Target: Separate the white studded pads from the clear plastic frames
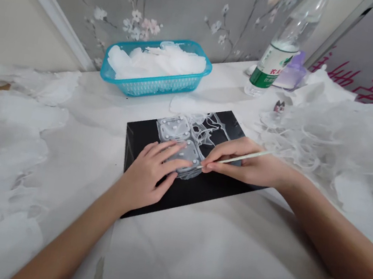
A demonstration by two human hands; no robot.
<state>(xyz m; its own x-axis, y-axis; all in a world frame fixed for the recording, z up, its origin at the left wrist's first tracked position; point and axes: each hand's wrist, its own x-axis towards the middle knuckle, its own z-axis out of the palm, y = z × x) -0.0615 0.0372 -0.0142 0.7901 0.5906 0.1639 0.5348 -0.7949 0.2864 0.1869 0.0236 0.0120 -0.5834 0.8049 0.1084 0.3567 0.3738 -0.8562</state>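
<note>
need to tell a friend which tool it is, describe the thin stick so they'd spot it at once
Find the black mat mid-table. Over its right side the right hand pinches the stick, tip on the clear sheet. It is the only thin, pale, straight rod there.

Both forearms come into the head view bare, with no sleeve, cuff or glove covering them anywhere up to the picture's lower edge. The left hand (151, 171) wears nothing: no ring sits behind the fingers (167, 148), no band or watch circles the wrist behind the knuckles, and the nails at the fingertips look short and unpainted. The right hand (246, 163) is just as plain, its fingers slim and ringless, its wrist behind them free of strap or bracelet, its arm slender and uncovered.
</note>
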